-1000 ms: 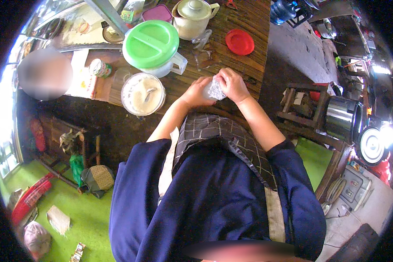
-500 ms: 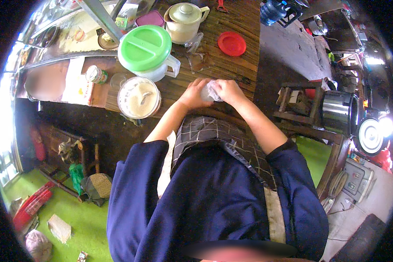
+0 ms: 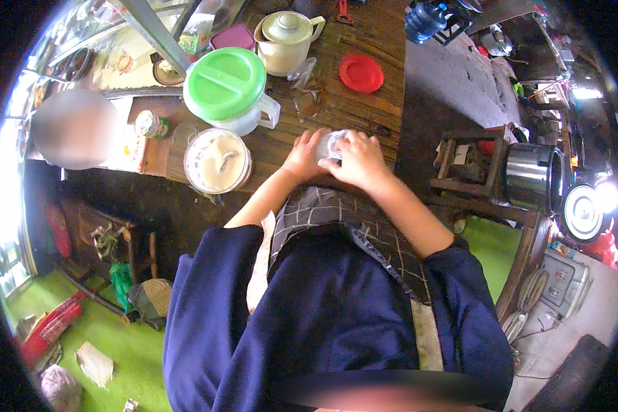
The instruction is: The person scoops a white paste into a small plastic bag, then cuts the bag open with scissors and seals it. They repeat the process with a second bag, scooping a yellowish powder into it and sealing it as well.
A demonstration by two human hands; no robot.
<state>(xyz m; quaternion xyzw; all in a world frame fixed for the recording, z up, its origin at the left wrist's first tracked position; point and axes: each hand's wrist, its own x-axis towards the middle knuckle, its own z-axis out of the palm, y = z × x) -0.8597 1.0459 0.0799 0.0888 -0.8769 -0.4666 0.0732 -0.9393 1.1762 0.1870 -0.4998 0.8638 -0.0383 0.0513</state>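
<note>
My left hand [image 3: 302,156] is curled round a clear, whitish cup-like thing [image 3: 328,147] at the table's near edge. Over its right side lies my right hand [image 3: 361,162], fingers bent across a crumpled, filmy white part; I cannot make out whether that is plastic or cloth. Left of my hands stands a clear tub [image 3: 188,168] of pale grains, with a spoon [image 3: 226,162] in it. Behind the tub is a clear jug [image 3: 270,110] with a green lid [image 3: 225,82].
A cream lidded pitcher [image 3: 279,58], a purple container [image 3: 233,37] and a red round dish [image 3: 361,73] are farther back on the wooden table [image 3: 381,106]. A can [image 3: 151,125] stands left. Right of the table are a wooden stool [image 3: 453,161] and a steel pot [image 3: 529,180].
My right hand has turned over the whitish thing, its fingers now bent across the top rather than pinching the side. My left hand keeps nearly the same place.
</note>
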